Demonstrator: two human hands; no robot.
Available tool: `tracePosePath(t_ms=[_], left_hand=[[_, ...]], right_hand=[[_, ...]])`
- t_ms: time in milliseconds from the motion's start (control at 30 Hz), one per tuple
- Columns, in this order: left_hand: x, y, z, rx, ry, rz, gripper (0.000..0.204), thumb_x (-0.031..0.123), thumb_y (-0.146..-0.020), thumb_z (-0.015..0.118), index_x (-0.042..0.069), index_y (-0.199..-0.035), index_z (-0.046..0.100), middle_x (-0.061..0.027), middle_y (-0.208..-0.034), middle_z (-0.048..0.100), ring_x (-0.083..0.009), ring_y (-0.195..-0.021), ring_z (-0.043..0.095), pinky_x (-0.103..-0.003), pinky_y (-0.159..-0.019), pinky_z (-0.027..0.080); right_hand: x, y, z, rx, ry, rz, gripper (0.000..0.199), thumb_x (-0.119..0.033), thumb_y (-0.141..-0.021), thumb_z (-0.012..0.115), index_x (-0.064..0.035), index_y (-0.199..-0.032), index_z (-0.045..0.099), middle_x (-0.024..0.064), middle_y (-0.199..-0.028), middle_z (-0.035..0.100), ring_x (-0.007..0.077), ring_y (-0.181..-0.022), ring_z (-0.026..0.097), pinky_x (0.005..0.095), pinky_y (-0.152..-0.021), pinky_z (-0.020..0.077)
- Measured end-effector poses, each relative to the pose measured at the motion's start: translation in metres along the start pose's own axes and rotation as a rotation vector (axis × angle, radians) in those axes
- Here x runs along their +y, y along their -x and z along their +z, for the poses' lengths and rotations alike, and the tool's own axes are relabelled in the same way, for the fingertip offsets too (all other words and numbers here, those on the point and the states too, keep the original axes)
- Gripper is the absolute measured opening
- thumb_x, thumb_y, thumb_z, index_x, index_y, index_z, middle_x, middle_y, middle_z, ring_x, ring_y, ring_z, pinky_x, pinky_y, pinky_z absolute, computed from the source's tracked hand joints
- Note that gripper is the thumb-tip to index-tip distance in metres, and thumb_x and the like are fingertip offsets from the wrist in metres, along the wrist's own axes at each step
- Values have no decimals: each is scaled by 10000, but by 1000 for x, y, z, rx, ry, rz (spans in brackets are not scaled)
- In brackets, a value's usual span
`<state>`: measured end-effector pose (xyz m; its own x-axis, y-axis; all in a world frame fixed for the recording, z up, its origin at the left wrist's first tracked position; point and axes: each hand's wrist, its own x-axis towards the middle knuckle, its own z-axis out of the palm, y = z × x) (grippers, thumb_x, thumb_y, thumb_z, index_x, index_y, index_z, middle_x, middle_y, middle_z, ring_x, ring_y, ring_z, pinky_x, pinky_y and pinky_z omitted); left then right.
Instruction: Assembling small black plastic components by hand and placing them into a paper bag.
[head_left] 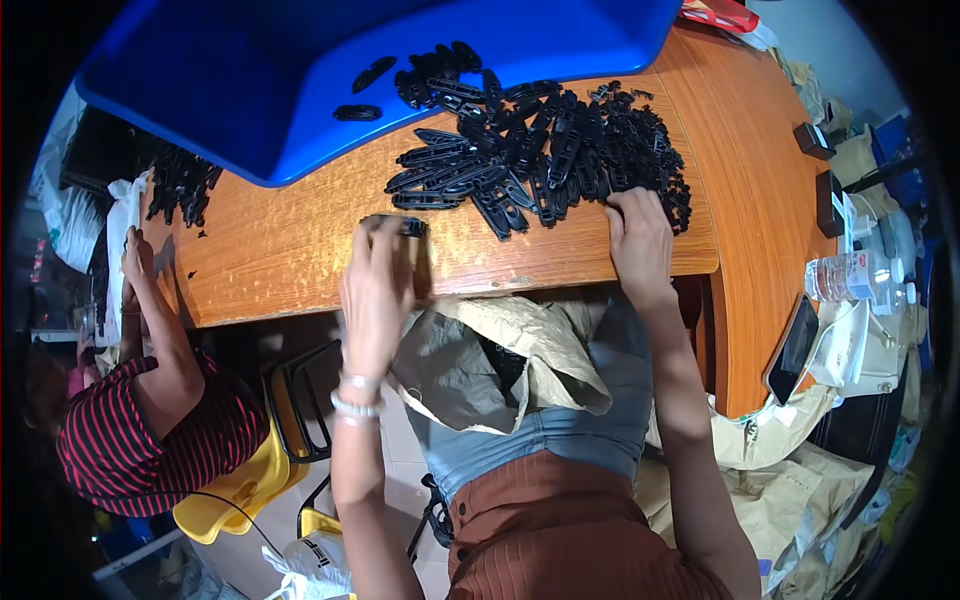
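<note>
My left hand [372, 275] is closed on a black oblong plastic part [412, 227] just above the table's front edge; the hand is slightly blurred. My right hand [643, 240] rests at the front right of the pile, its fingers bent down among small black plastic pieces [640, 140]. Whatever its fingertips pinch is hidden. Between and beyond my hands spreads a heap of long black plastic parts [440, 170]. Across my lap lies an opened paper sack [560, 345], with black pieces showing in its mouth.
A large blue bin [330, 130] lies tipped at the back, parts spilling from it onto the wooden table [280, 250]. A phone [795, 348] and plastic bottle [850, 275] are at right. At left, a person in a striped shirt [150, 430] works beside another black heap [182, 180].
</note>
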<state>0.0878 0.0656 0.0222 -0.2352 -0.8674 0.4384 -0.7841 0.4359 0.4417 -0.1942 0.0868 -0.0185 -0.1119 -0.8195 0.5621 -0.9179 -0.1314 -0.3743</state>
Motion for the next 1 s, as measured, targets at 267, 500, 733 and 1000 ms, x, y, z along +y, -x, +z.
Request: tracePosePath(t_ms=[267,500,733,1000], left_hand=[[-24,-6,5,32,-180,150,246,16,-721,629,-43,-955,579,-162,-929,542,-321,-866,520,-367,-700,467],[31,25,7,-312,1194,-572,311,36,-863,568,76,-1142,438,4,-751,529,-43,-480,469,-157,-401,348],[59,37,12,-518,1515,-471,285,-16,-831,604,44,-1060,445,-14,-854,569,-42,-646,545,-148,-532,394],[69,37,9,-361,1539,-457,339,-116,-773,616,-18,-1067,478,-108,-889,624,-105,-710,625,-221,-633,529]], right_hand=[[-14,15,-2,-64,-518,196,130,22,-837,533,44,-959,571,124,-798,554,225,-734,565,301,-644,446],[-29,30,-26,-211,-1277,601,172,31,-861,496,99,-1002,567,148,-798,610,166,-688,610,261,-656,500],[-70,36,-40,-246,-1350,595,134,45,-824,541,77,-936,607,137,-791,639,148,-672,611,249,-630,497],[-96,44,-53,-274,-1259,628,118,13,-841,566,49,-941,616,89,-836,639,131,-737,603,224,-703,474]])
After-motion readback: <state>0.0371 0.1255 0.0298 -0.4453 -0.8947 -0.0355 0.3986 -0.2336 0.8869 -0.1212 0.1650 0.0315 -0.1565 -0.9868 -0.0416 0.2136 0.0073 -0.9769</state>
